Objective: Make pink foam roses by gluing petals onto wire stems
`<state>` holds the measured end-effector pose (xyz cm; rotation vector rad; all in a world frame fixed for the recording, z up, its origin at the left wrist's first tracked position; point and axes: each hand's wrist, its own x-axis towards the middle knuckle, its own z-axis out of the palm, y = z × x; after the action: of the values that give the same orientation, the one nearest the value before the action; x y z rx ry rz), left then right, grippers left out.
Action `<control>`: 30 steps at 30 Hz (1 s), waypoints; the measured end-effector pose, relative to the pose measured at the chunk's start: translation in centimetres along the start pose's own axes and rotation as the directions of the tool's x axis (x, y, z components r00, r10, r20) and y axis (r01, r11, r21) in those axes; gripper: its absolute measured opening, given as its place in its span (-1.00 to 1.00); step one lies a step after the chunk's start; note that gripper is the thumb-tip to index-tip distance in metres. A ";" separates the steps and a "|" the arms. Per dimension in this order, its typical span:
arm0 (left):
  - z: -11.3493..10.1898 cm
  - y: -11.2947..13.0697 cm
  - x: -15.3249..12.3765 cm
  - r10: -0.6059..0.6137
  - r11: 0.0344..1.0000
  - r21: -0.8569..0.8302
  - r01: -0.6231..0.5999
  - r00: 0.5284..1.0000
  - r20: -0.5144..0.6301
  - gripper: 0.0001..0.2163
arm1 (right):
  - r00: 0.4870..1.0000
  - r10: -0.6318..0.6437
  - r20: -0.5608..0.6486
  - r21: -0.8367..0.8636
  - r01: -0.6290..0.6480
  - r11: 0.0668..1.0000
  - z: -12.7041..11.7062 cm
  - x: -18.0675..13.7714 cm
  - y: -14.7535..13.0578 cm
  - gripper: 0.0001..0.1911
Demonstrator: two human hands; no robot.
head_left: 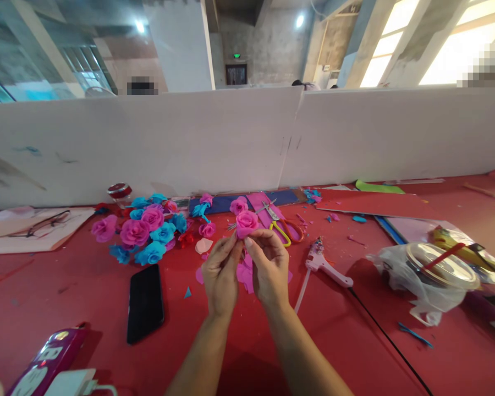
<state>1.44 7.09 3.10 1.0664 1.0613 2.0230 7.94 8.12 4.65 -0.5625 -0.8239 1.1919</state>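
A pink paper rose (246,221) is pinched between my two hands above the middle of the red table. My left hand (221,269) grips its base from the left, fingers closed. From the right, my right hand (270,267) presses thumb and fingers against the same base. Loose pink paper petals (246,273) lie on the table behind and below my hands. Just beyond them are another pink rose (238,205) and scissors (281,224) with yellow and orange handles. A pink hot glue gun (324,265) rests to the right of my right hand.
Pink, blue and red paper flowers (148,228) are heaped at the left. Nearer stand a black phone (146,304) and a purple power strip (49,357). At the right sits a plastic-bagged container (441,267); the glue gun's black cord (390,341) runs forward. A white partition (148,143) closes the back.
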 end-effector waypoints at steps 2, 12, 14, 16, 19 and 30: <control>0.0 -0.2 0.1 -0.029 0.999 -0.039 0.030 1.000 0.001 -0.81 | 1.000 0.019 0.009 0.022 -0.019 1.000 0.0 0.0 0.0 -0.89; -0.7 1.3 -0.1 0.112 0.953 0.272 -0.134 0.989 0.096 -0.79 | 0.998 -0.040 -0.057 -0.089 0.035 0.995 0.2 0.1 -0.2 -0.84; -0.8 1.2 -0.3 0.195 0.921 0.324 -0.218 0.975 0.102 -0.76 | 0.998 -0.034 -0.058 -0.103 0.028 0.994 0.3 0.0 -0.3 -0.84; -0.8 0.9 -0.5 0.244 0.894 0.361 -0.263 0.965 0.098 -0.73 | 0.998 -0.030 -0.058 -0.115 0.023 0.993 0.3 0.0 -0.3 -0.85; -0.8 0.6 -0.5 0.277 0.876 0.379 -0.298 0.955 0.110 -0.72 | 0.998 -0.041 -0.057 -0.120 0.034 0.992 0.2 0.0 -0.3 -0.87; -0.4 1.0 -0.3 -0.184 0.976 0.124 0.177 0.982 0.044 -0.64 | 0.999 -0.038 -0.036 -0.039 0.037 0.999 -0.1 0.1 0.1 -0.87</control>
<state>1.09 6.21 3.73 1.0391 1.2177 1.7959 7.98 8.28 4.59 -0.5962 -0.8239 1.1303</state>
